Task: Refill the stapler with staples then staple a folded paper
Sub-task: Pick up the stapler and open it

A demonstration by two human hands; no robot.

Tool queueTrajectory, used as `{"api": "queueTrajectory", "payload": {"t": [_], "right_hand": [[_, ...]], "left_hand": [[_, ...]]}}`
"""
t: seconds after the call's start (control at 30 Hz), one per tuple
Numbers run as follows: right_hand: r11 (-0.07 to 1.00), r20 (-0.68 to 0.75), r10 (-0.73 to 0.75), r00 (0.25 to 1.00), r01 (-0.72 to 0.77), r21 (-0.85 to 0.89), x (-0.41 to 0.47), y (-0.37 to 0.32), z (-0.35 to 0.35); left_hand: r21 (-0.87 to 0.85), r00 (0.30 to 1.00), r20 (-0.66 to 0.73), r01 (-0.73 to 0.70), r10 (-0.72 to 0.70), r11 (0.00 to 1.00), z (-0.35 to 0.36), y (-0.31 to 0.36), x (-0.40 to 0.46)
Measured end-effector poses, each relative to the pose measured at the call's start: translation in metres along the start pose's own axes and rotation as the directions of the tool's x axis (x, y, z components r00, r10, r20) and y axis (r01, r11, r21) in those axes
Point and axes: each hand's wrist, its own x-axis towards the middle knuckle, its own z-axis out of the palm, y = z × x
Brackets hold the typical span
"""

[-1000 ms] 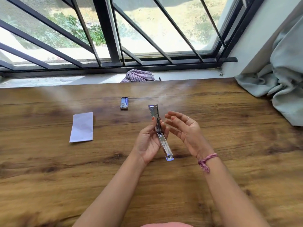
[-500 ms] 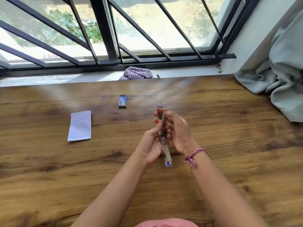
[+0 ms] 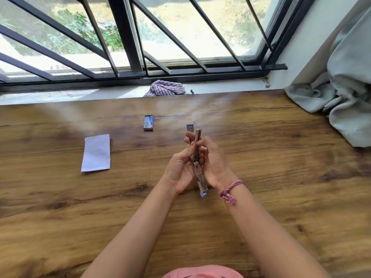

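Stapler (image 3: 197, 157) held up above the wooden table (image 3: 281, 177), roughly mid-frame, long axis running away from the person, seen edge-on so it reads as a thin metal strip. Its near end w/ a blue tip pokes out below both palms; the far end sticks up past the fingertips, and a blue-and-silver part shows just left of that far end. Middle of the stapler is hidden between the palms; can't tell whether it's opened out or closed, or if staples are inside.

Left hand (image 3: 180, 169) on the stapler's left side, thumb and fingers curled onto it, gripping. Right hand (image 3: 214, 163) on its right side, fingers bent in round the upper part, also holding; exact fingertip contact is blurry. A pink thread band (image 3: 229, 189) sits on the right wrist.

Staple box (image 3: 148, 122) lies flat on the table, beyond the stapler and to its left, well apart; print on it too small to read. Folded paper (image 3: 96, 153) lies flat further left of the stapler, apart from the box.

Checked cloth (image 3: 164, 88) on the sill beyond the stapler, lower part cut by the table edge. Grey curtain (image 3: 345, 93) bunched far right of the stapler, cut off by the frame.
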Motion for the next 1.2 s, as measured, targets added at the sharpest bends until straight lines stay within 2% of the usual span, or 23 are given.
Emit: {"api": "queueTrajectory", "payload": {"t": [0.13, 0.37, 0.63, 0.97, 1.2], "right_hand": [[0.998, -0.008, -0.022, 1.000, 0.022, 0.056, 0.000, 0.004, 0.002], [0.991, 0.005, -0.121, 0.993, 0.121, 0.054, -0.002, 0.009, 0.001], [0.991, -0.020, -0.103, 0.994, 0.105, 0.078, 0.004, 0.014, 0.002], [0.990, -0.011, -0.127, 0.992, 0.127, 0.058, -0.001, 0.008, 0.004], [0.997, -0.053, -0.073, 0.996, 0.075, 0.036, -0.003, 0.002, 0.005]], "left_hand": [[-0.023, 1.000, 0.020, -0.003, 0.004, 1.000, -0.001, 0.001, 0.001], [-0.025, 0.999, 0.050, 0.011, -0.009, 1.000, 0.002, 0.005, 0.001], [-0.056, 0.999, 0.007, 0.035, -0.034, 0.998, 0.006, 0.003, -0.003], [-0.049, 0.999, 0.032, 0.030, -0.029, 0.998, 0.008, 0.003, -0.001], [-0.035, 0.999, 0.017, 0.037, -0.036, 0.999, 0.008, 0.002, 0.001]]}}
